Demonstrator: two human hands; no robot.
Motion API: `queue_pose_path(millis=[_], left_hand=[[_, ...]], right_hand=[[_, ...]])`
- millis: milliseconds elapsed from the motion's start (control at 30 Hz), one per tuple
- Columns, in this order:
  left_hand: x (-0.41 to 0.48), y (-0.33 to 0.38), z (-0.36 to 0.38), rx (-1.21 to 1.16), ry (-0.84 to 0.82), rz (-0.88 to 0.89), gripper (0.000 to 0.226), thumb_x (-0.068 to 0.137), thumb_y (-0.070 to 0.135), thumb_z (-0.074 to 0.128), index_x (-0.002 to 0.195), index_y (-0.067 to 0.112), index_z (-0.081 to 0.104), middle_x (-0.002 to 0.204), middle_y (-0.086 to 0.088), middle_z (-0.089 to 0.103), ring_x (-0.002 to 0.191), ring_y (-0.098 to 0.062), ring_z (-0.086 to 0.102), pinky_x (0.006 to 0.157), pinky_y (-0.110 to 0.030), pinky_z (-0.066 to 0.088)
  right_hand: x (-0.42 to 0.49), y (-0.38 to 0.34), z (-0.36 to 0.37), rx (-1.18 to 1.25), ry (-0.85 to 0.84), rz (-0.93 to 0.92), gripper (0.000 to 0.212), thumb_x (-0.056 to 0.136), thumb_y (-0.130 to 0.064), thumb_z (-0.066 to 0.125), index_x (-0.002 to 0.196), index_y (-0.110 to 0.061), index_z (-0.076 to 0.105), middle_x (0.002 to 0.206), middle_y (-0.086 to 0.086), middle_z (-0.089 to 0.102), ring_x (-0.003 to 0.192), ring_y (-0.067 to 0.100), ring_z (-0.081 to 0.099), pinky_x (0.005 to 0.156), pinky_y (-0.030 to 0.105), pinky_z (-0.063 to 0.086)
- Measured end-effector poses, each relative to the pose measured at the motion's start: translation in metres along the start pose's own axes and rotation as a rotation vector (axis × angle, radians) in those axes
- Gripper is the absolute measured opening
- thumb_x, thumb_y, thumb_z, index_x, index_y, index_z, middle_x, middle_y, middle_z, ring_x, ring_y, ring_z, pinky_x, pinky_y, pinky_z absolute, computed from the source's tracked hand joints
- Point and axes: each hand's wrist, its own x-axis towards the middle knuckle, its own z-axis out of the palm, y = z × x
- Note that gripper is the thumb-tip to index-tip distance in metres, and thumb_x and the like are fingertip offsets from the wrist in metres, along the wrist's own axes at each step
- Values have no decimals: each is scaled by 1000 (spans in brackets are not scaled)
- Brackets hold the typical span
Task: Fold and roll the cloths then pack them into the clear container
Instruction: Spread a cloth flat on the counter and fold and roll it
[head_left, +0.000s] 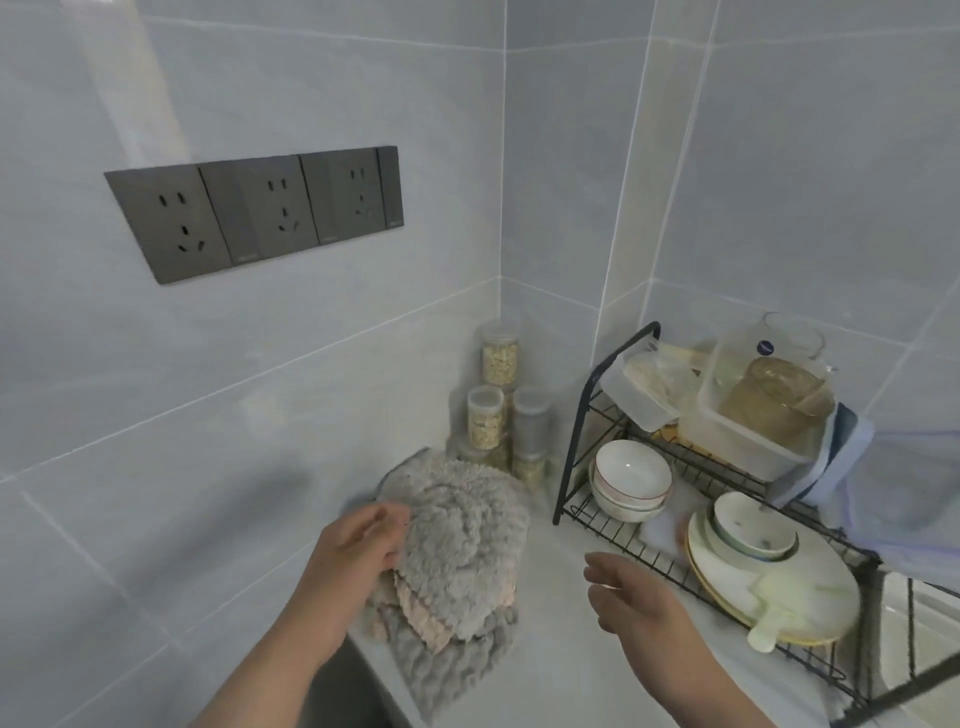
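Gripping cloths (462, 545) on counter (561, 675) with left hand (363, 540), holding right hand (628, 597) open. Noted clear container (727, 431) with amber glass (779, 395) inside, jars (500, 358) of flakes

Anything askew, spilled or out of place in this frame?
Two things. The cloths lie in a loose heap, the lowest one hanging over the counter edge. On the rack top shelf, the clear containers sit tilted, not flat. Nothing looks spilled.
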Motion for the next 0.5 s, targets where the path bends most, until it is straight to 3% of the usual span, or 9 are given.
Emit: queue_pose_path(millis=[67, 200, 367, 500], left_hand=[[48, -1, -3, 98, -71, 21, 13, 93, 27, 60, 95, 33, 72, 98, -4, 72, 96, -22, 68, 93, -38, 53], [154, -13, 4, 296, -246, 67, 15, 93, 29, 61, 106, 33, 65, 108, 13, 68, 105, -5, 63, 92, -26, 48], [252, -68, 34, 832, -387, 170, 32, 93, 27, 51, 124, 22, 59, 127, 3, 59, 114, -15, 57, 93, -29, 45], [275, -102, 40, 911, -450, 322, 39, 93, 18, 48, 131, 14, 54, 137, 1, 48, 122, -15, 51, 103, -27, 40]], right_hand=[[29, -3, 15, -7, 18, 49, 28, 94, -13, 58, 107, -38, 59, 117, -10, 64, 102, 8, 61, 94, 36, 50], [92, -9, 49, -9, 88, 179, 32, 96, -14, 54, 125, -26, 58, 128, -7, 59, 114, 10, 56, 103, 35, 44], [177, -14, 84, -267, 148, 210, 40, 98, -21, 49, 138, -25, 50, 140, -3, 49, 123, 13, 50, 92, 19, 36], [231, -5, 104, -415, 117, 195, 43, 98, -18, 44, 140, -28, 47, 134, -1, 52, 105, 19, 60, 76, 22, 45]])
